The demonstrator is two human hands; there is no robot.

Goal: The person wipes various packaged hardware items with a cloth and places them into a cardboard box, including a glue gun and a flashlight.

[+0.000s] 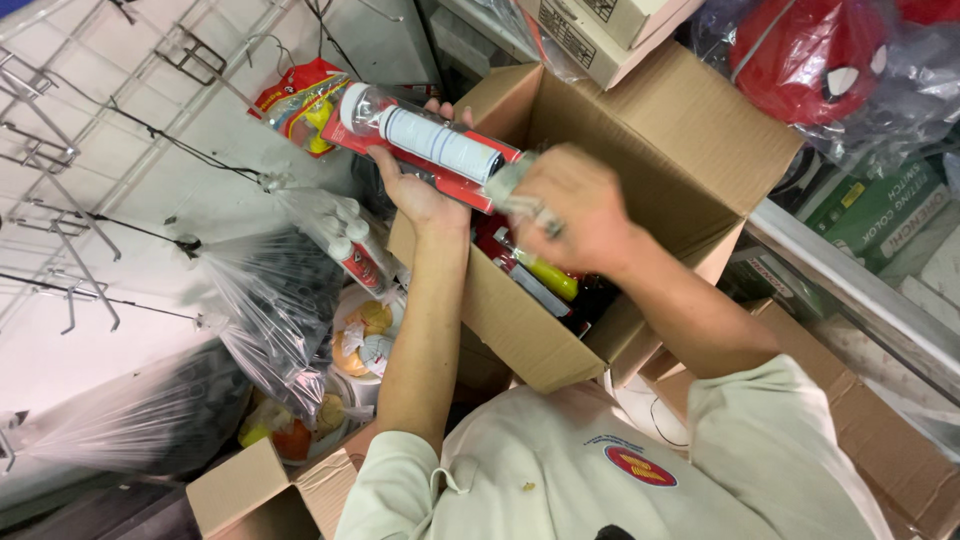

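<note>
My left hand (415, 185) grips a red blister-packed item (420, 135) with a white bottle-shaped tube under clear plastic, held above the open cardboard box (680, 140). My right hand (575, 205), blurred, is closed on the pack's lower end at the box mouth. Inside the box lie more packaged goods, among them a yellow-green item (548, 275). Both forearms reach up from my cream shirt (600, 470).
Clear plastic bags of goods (280, 300) hang from a white wire grid wall (110, 150) on the left. A red mask in plastic (810, 55) sits top right, green boxes (880, 210) beside it. More cardboard boxes (260, 490) stand below and at the right.
</note>
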